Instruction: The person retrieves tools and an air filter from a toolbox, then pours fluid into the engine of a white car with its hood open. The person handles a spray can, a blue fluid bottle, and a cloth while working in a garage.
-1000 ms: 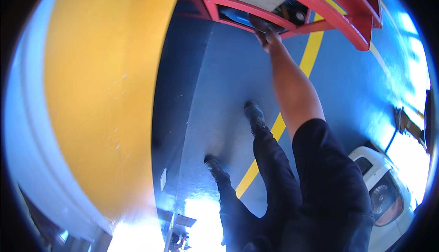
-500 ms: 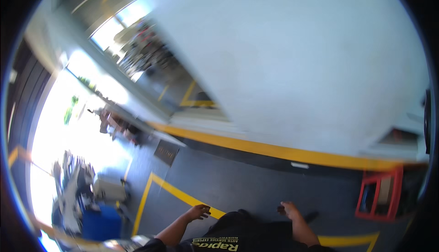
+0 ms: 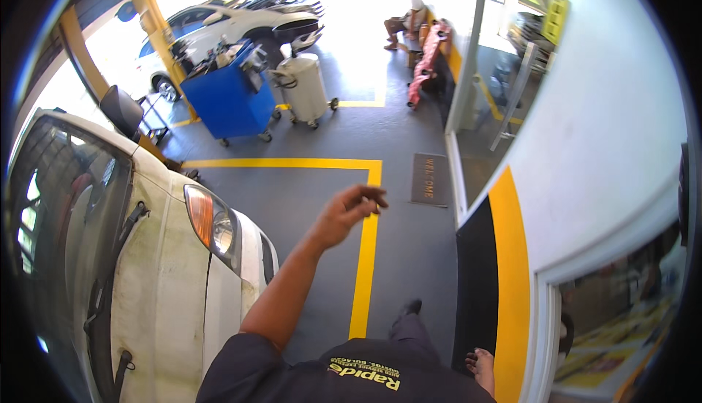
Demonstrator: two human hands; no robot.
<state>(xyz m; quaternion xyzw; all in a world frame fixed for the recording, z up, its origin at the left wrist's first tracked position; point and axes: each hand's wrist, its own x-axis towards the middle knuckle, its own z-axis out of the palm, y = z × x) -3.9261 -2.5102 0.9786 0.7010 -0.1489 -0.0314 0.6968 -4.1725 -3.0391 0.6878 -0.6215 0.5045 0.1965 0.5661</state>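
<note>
My left hand (image 3: 352, 213) is stretched out ahead over the grey floor, beside a yellow floor line (image 3: 363, 279). Its fingers are bent loosely and a little apart, with nothing in them. Low on the right, my right hand (image 3: 480, 365) hangs near the black and yellow wall base (image 3: 510, 257). Its fingers curl slightly, and I see no object in it. The front of a white vehicle (image 3: 164, 271), with a headlight (image 3: 212, 220), is to the left of my left arm. Neither hand touches anything that I can see.
Ahead stand a blue wheeled tool cart (image 3: 230, 99) and a pale wheeled drum (image 3: 303, 88). Behind them is a white car (image 3: 234, 26) with its hood up. A person (image 3: 409, 19) sits by the wall near a red creeper board (image 3: 426, 66). A doormat (image 3: 429, 179) lies by the glass door (image 3: 504, 74).
My view has swung left from the white wall toward the vehicles and carts. My left hand has reached up and forward, while my right hand now sits lower, by the wall.
</note>
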